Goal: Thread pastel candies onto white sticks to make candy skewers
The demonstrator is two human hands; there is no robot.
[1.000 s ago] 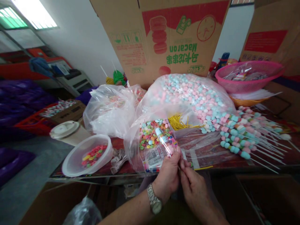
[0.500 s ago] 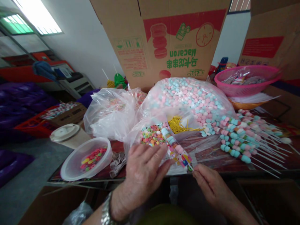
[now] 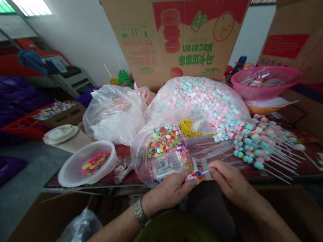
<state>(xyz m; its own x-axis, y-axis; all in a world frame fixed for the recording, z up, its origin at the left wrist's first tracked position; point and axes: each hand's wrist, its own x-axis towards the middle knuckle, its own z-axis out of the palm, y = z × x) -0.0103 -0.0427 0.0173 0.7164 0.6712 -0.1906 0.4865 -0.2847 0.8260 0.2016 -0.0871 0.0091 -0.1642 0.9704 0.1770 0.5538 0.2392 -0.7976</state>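
Note:
My left hand (image 3: 174, 189) is closed around a printed plastic candy bag (image 3: 195, 175), whose colourful end sticks out past the thumb. From that end a white stick (image 3: 206, 172) runs to my right hand (image 3: 225, 176), which pinches it between thumb and fingers. The sweets on the stick are hidden by my left hand. Just beyond lie printed bags (image 3: 166, 164) on the table edge, with ring-shaped and round candies (image 3: 164, 139) behind them. Yellow twist ties (image 3: 189, 128) sit to the right of these candies.
A large clear bag of marshmallows (image 3: 202, 97) fills the middle. Finished-looking marshmallow skewers (image 3: 252, 144) are piled at right, below a pink basket (image 3: 267, 84). At left are a plastic bowl (image 3: 64, 171) and a lidded cup (image 3: 68, 139). A cardboard box (image 3: 141, 33) stands behind.
My left hand has gone from spread beside the marshmallow skewer to closed around its bag. Both hands have drawn the skewer nearer the table's front edge, and the marshmallows no longer show.

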